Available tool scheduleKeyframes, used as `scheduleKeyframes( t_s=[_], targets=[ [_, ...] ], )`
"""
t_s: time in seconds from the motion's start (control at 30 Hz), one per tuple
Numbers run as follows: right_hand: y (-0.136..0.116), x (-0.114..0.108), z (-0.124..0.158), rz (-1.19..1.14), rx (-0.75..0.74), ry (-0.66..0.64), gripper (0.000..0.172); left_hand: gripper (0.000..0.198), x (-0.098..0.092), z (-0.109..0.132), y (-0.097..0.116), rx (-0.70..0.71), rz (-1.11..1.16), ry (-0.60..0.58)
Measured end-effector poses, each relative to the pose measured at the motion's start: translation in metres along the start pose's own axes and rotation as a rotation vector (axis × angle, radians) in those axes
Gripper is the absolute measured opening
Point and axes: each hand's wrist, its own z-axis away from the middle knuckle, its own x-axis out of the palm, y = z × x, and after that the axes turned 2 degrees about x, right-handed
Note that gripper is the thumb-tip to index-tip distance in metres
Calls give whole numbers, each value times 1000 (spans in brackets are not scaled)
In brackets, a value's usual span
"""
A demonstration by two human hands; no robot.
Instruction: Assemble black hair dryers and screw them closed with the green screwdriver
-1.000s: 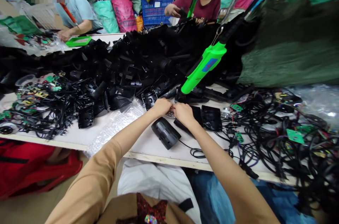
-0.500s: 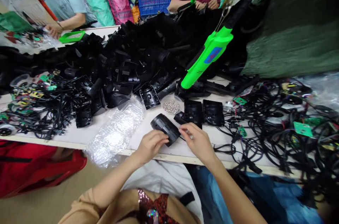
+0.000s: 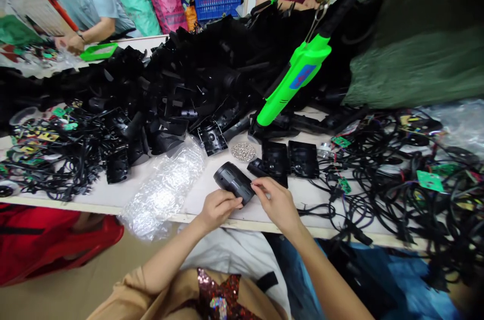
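Note:
A black cylindrical plastic housing [image 3: 233, 179] lies slanted on the white bench in front of me. My left hand [image 3: 221, 207] is closed at its near side, thumb and fingers steadying it. At the right end of the housing, my right hand [image 3: 275, 201] pinches a small shiny piece between thumb and fingertips, too small to make out clearly. Just beyond the housing is a round heap of small metal screws [image 3: 243, 151]. Two open black half-shells [image 3: 303, 160] sit to its right. A bright green electric screwdriver [image 3: 289, 85] hangs above, its lower end hidden among black parts.
Black plastic parts [image 3: 212, 73] pile up across the back. Tangled cables with circuit boards [image 3: 429, 181] cover the right side; another cable heap [image 3: 56, 158] lies left. Clear plastic bags [image 3: 162, 191] overhang the front edge. Two people work across the bench.
My right fingertips have shifted slightly left and up along the end of the housing. My left hand stays at its near side. The whole view has shifted slightly.

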Motion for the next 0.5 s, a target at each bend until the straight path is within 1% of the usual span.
scheduleKeyframes(
  t_s=[0.07, 0.13, 0.17, 0.2, 0.23, 0.3, 0.33, 0.37, 0.4, 0.43, 0.5],
  targets=[
    [0, 0, 0, 11, 0, 0, 14, 27, -3, 2, 2, -16, 37, 10],
    [-1, 1, 2, 36, -18, 1, 15, 33, -9, -2, 5, -91, 49, 55],
    [-2, 1, 3, 54, -39, 1, 16, 35, -13, -7, 5, -125, 34, 48],
    [-3, 1, 5, 73, -66, -2, 18, 38, -19, -13, 6, -150, 1, 4],
    [-5, 2, 6, 90, -94, -10, 20, 47, -24, -21, 5, -149, -44, -92],
    [-7, 2, 9, 107, -143, -38, 24, 70, -35, -38, 3, -107, -126, -360],
    [-7, 1, 10, 103, -160, -56, 26, 77, -39, -45, 1, -88, -146, -479],
    [-7, -1, 11, 90, -170, -68, 26, 81, -43, -50, 0, -76, -154, -568],
    [-6, -3, 11, 75, -170, -71, 26, 82, -45, -54, -2, -71, -152, -627],
    [-4, -5, 10, 61, -161, -63, 25, 81, -47, -55, -4, -64, -146, -662],
    [0, -11, 7, 50, -117, -28, 22, 78, -48, -53, -6, -54, -141, -681]
  ],
)
